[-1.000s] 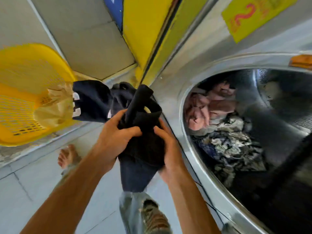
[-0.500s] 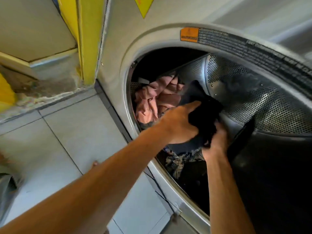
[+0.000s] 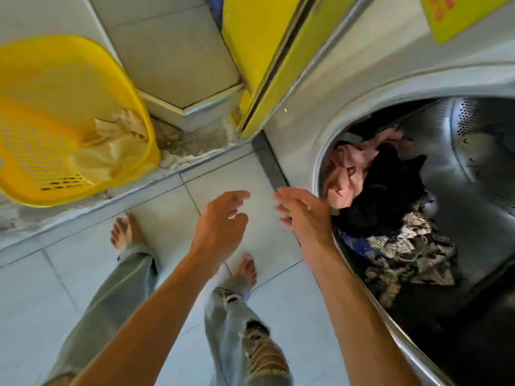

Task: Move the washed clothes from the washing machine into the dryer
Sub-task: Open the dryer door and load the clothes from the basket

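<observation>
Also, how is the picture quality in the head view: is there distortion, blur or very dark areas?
Head view: wide-angle bending curves the floor tile lines and the drum opening; slight motion blur on the fingertips of the left hand and right hand; the lower drum interior is too dark to read; the yellow basket is brightly lit.

A perforated, shiny metal drum (image 3: pixel 479 151) is seen holding soft cloth garments (image 3: pixel 390 207). The yellow laundry basket (image 3: pixel 55 112) is of glossy slotted plastic. Smooth, matt tiles form the floor (image 3: pixel 33 296).
</observation>
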The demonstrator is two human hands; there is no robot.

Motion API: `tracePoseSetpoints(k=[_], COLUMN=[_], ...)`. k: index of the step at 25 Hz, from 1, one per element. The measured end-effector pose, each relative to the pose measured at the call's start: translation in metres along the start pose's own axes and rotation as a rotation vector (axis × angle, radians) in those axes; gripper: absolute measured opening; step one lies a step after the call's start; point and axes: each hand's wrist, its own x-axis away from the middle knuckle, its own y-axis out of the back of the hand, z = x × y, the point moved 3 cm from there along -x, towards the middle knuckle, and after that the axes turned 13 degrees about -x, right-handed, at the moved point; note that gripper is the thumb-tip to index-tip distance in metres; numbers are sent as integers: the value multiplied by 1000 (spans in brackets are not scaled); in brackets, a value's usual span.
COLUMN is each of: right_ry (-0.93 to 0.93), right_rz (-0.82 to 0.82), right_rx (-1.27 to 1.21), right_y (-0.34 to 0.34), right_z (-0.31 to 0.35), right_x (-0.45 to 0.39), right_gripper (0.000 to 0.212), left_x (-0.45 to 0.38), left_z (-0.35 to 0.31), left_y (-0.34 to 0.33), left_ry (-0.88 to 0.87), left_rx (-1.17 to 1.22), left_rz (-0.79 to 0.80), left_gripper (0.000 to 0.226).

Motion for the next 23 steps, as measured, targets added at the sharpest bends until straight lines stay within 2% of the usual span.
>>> tracePoseSetpoints(k=[4, 8, 10, 13, 15, 18, 20, 21, 23], right_ry=[-93, -87, 3, 184, 207, 204, 182, 205, 355], right_rz=[301, 476, 501, 536, 552, 540, 544, 558, 515], right_rx=[17, 71, 223, 692, 1008, 1317, 1454, 1481, 1456], right_y=[-142, -276, -334, -411, -448, -469, -467, -465, -464], right_z=[-2, 2, -15, -61, -95, -142, -165, -175, -182], right_x=[5, -13, -39, -97, -139, -189, -213, -219, -228], right_gripper=[18, 11, 11, 25, 42, 71, 87, 87, 71], left_x=[-34, -78, -107, -150, -177, -209, -231, -240, -254], left_z=[40, 76, 100, 138, 164, 186, 192, 194, 202], left_y=[118, 216, 245, 272, 274, 262, 255, 253, 249], left_ry=[103, 168, 221, 339, 442, 634, 663, 650, 633], left_rx=[105, 183, 206, 198, 292, 517, 562, 545, 472], left_rz=[-158, -287, -261, -266, -297, -255, -251, -270, -321], left_gripper=[37, 38, 41, 40, 37, 42, 43, 44, 48])
